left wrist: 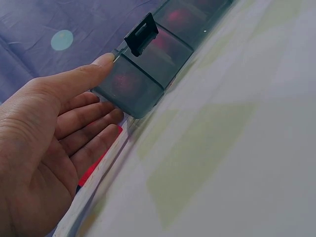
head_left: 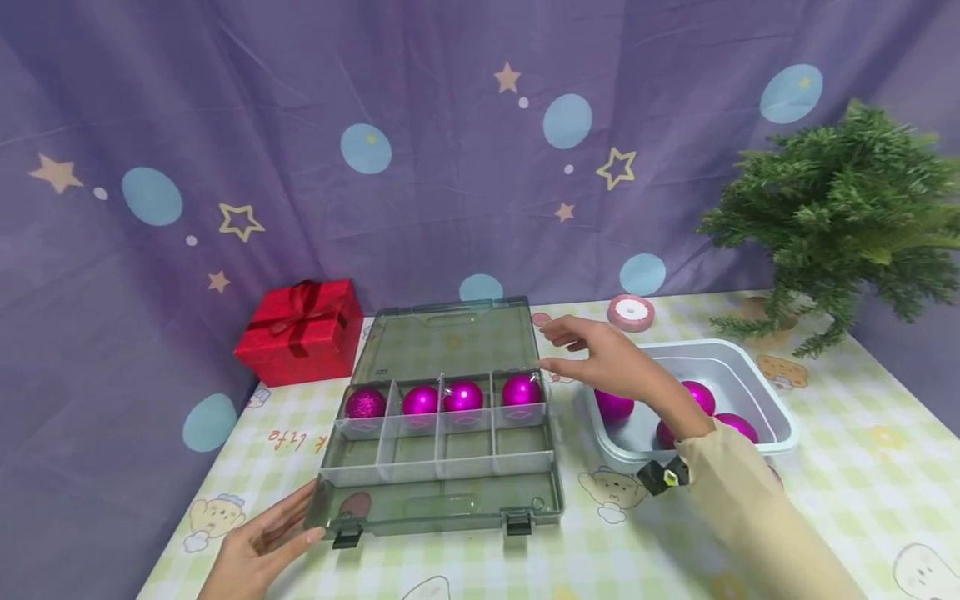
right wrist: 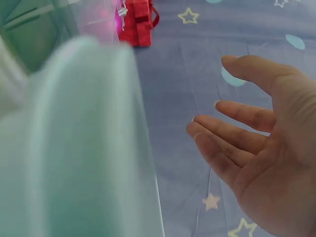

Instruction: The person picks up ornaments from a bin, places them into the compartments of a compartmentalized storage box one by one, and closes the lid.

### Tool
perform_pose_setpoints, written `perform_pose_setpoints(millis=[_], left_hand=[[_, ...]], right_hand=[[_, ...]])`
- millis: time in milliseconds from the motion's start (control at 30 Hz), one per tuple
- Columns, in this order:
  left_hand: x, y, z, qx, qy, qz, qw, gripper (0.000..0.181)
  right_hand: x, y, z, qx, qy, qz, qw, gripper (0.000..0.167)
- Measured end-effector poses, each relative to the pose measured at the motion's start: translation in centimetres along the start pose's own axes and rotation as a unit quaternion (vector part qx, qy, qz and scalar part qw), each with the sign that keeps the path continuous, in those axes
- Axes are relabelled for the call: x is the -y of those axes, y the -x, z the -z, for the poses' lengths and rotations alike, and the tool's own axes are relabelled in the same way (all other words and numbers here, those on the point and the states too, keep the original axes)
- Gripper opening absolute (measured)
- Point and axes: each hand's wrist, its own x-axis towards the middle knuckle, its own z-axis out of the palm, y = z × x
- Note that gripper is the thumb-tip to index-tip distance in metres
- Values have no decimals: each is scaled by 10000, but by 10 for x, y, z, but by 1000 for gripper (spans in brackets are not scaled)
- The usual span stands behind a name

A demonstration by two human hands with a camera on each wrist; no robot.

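A lidded organizer box (head_left: 442, 529) of smoky clear plastic stands with its lid laid back. Magenta Christmas balls (head_left: 462, 396) sit in the far row, one per compartment; the leftmost is glittery. At the near left corner, my left hand (head_left: 258, 542) rests with its thumb on the front edge and loosely extended fingers beside the left side. My right hand (head_left: 600, 354) hovers empty, fingers spread, between the box and a pale plastic tub (head_left: 783, 433). Several more balls (head_left: 697, 396) lie in the tub, partly hidden by my forearm.
A red gift box (head_left: 300, 333) with a bow stands at the back left. Behind the tub lies a pink ribbon roll (head_left: 631, 312). A small artificial tree (head_left: 832, 217) stands at the back right, before the purple curtain (head_left: 435, 67). The tablecloth (head_left: 480, 567) is checked.
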Motion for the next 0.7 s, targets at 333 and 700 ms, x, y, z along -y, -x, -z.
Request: perform_pose_setpoints(millis=[333, 700], left_hand=[[-1, -1, 2, 54, -6, 172, 9998, 73], [-2, -1, 1, 28, -9, 129, 9999, 74]], right_hand=[[-19, 31, 21, -205, -42, -452, 9988, 40], [-34, 55, 35, -233, 101, -974, 9949, 45]])
